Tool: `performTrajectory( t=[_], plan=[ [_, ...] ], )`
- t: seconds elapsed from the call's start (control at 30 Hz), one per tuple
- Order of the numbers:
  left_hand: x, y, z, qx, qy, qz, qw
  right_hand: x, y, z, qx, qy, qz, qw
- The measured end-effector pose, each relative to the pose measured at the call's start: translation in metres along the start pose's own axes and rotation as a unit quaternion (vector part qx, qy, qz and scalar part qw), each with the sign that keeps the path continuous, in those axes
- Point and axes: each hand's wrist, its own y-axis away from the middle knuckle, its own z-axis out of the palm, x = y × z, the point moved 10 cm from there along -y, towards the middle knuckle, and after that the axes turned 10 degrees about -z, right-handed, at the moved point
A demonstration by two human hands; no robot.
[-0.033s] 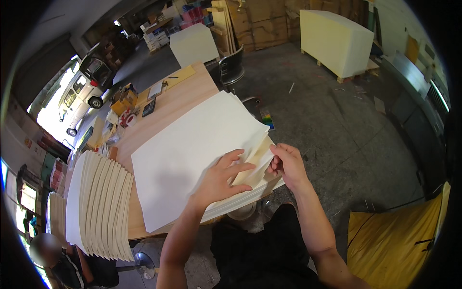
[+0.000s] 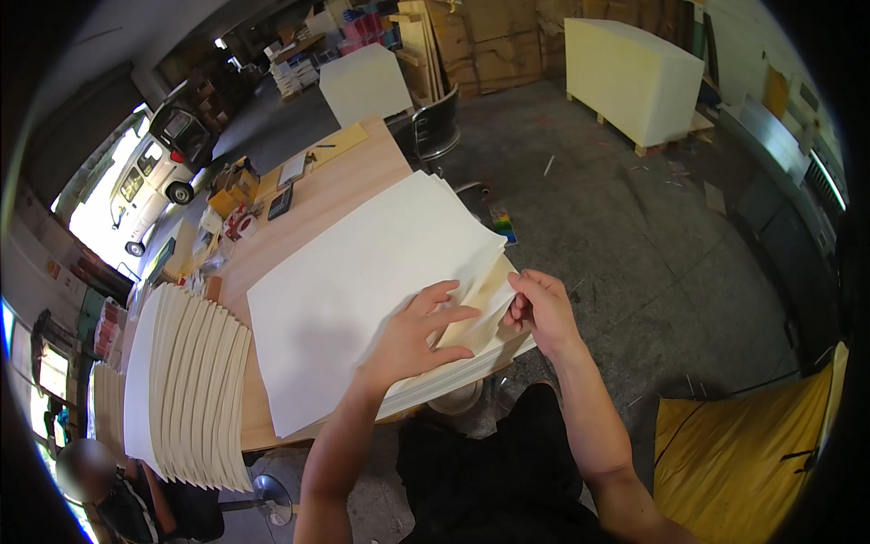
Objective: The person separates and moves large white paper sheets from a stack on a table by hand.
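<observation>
Two bare hands at a stack of broad white sheets, mid-frame, on the near end of a wood-topped table. Left hand over the right-hand part of the stack, palm down, thumb and fingers spread well apart; impossible to tell how firmly pressed. Right hand at the stack's right edge, fingers curled in, thumb and forefinger clamped on the edge of a raised sheet. Cream-toned and bowed between both hands. Left of the stack, a fanned pile of sheets, reaching below the table's edge. Farther up the table, toward the upper left of the frame, a roll of tape and a dark calculator. At upper centre, a black chair just beside the table. At upper right, a large pale block on a wooden pallet; at upper left, a light-coloured van. At lower right, a yellow cover; at lower left, a seated person in dark clothing.
</observation>
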Motion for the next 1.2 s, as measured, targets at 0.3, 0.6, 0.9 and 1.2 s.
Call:
performTrajectory(
  t=[0.3, 0.6, 0.9, 1.2],
  plan=[
    [-0.008, 0.004, -0.006, 0.093, -0.027, 0.027, 0.995, -0.003, -0.001, -0.004, 0.002, 0.084, -0.043, 0.996],
    [0.004, 0.005, 0.002, 0.024, -0.029, 0.028, 0.999, 0.004, -0.004, 0.003, -0.013, -0.032, -0.012, 0.999],
    [-0.006, 0.001, 0.003, -0.009, 0.02, -0.016, 1.0, -0.001, 0.0, -0.008, 0.003, 0.133, -0.075, 0.988],
    [0.004, 0.008, 0.005, 0.0, -0.049, 0.019, 0.999, 0.002, -0.002, 0.004, -0.004, -0.036, -0.013, 0.999]
  ],
)
